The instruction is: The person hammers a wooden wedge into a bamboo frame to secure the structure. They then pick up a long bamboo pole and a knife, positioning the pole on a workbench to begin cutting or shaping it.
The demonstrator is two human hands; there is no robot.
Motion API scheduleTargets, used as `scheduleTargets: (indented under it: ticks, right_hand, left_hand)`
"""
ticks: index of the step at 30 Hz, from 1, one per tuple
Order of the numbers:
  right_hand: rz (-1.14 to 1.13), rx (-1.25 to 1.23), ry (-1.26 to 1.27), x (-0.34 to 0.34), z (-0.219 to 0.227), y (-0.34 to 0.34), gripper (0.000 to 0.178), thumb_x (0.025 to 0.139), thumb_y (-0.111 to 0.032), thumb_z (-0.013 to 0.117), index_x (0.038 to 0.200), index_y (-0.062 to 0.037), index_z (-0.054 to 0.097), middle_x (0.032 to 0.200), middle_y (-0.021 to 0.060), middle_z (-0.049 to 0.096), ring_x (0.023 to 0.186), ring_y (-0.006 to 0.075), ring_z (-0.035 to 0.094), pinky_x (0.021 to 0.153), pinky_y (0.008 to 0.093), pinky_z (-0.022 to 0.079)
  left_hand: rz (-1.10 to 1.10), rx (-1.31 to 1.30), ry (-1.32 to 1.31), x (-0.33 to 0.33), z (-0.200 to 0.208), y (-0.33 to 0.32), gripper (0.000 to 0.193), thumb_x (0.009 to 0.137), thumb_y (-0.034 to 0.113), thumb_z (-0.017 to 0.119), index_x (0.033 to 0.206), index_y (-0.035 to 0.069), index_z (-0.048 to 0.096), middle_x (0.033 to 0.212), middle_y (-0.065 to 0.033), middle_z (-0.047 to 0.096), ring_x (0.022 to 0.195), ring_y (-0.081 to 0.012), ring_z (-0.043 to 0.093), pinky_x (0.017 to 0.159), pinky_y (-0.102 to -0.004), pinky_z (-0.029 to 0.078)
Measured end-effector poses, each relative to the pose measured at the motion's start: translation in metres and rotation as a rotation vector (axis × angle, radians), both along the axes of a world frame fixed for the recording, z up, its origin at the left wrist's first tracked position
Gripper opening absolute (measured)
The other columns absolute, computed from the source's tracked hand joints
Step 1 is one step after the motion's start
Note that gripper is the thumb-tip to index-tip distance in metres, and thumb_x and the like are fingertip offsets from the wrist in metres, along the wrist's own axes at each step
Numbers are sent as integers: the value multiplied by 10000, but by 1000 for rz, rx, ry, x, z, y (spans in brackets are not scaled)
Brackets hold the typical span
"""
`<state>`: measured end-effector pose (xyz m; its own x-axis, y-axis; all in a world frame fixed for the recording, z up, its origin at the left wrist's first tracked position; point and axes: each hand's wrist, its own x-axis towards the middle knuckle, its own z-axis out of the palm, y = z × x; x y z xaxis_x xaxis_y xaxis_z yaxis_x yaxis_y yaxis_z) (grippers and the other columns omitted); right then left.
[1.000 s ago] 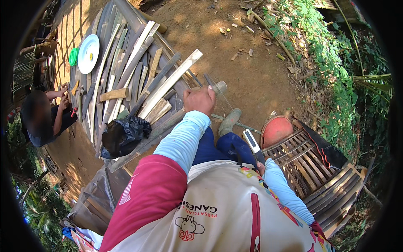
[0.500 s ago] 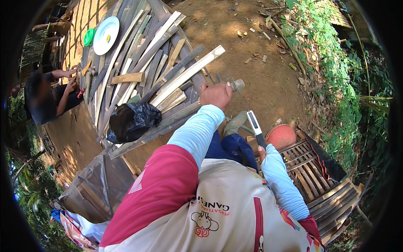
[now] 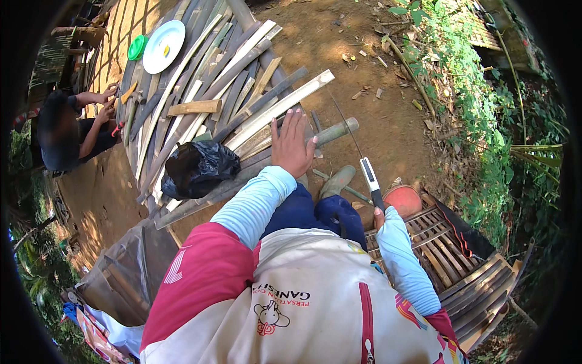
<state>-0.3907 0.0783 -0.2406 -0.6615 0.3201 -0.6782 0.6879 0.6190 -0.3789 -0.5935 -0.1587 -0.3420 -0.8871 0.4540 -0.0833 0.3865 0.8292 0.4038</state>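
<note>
My left hand (image 3: 292,144), fingers spread and holding nothing, is over the right edge of a pile of split bamboo strips (image 3: 242,100). Whether the palm touches the bamboo I cannot tell. Just right of it, a round bamboo pole (image 3: 338,130) sticks out past the pile. In my right hand (image 3: 379,219) is the dark grip of a handsaw (image 3: 369,175) with a white section above it. Its thin blade slants up and left, past the end of the pole. Where blade and pole cross, I cannot tell if they touch.
A black plastic bag (image 3: 200,170), a white plate (image 3: 164,47) and a green container (image 3: 137,47) sit on the pile. Another person (image 3: 73,130) works at its left. A red round object (image 3: 402,201) is beside a slatted bamboo rack (image 3: 424,236). Green plants (image 3: 485,133) line the right.
My left hand has let go of the bamboo pole's end, moved left and spread its fingers. The right hand still holds the saw. The whole view has shifted slightly.
</note>
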Motion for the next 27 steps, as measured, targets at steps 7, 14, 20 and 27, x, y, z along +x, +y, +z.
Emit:
scheduleTargets:
  ticks: [7,14,20,27]
  right_hand:
    - [-18,47,-51,18,-7,-3,375,1055,-390,495,1229,-90,637,782,184,651,742,332,676,674,462,503]
    - [-49,32,-110,2,7,-14,338,1054,-348,518,1202,-63,625,796,189,655,733,366,658,707,464,498]
    - [-68,56,-56,1,15,-20,296,1053,-324,514,1157,-59,599,896,279,655,856,482,651,741,537,489]
    - [-39,41,-63,13,8,-9,302,1059,-327,509,1118,-47,606,878,276,654,836,486,642,738,530,491]
  left_hand:
    - [-140,-139,11,-4,-17,-11,605,1019,429,473,1545,138,412,1666,-131,271,1568,-284,180,1257,-575,45]
    - [-204,-140,-16,-5,-18,-10,542,1014,455,503,1507,232,489,1668,-109,275,1562,-273,203,1253,-595,64]
    - [-194,-126,-31,-7,-19,-10,478,996,460,542,1424,253,593,1653,-92,312,1552,-275,233,1252,-593,76]
    - [-192,-146,-12,-5,-18,-10,494,977,468,576,1425,261,589,1646,-94,328,1542,-282,255,1244,-598,134]
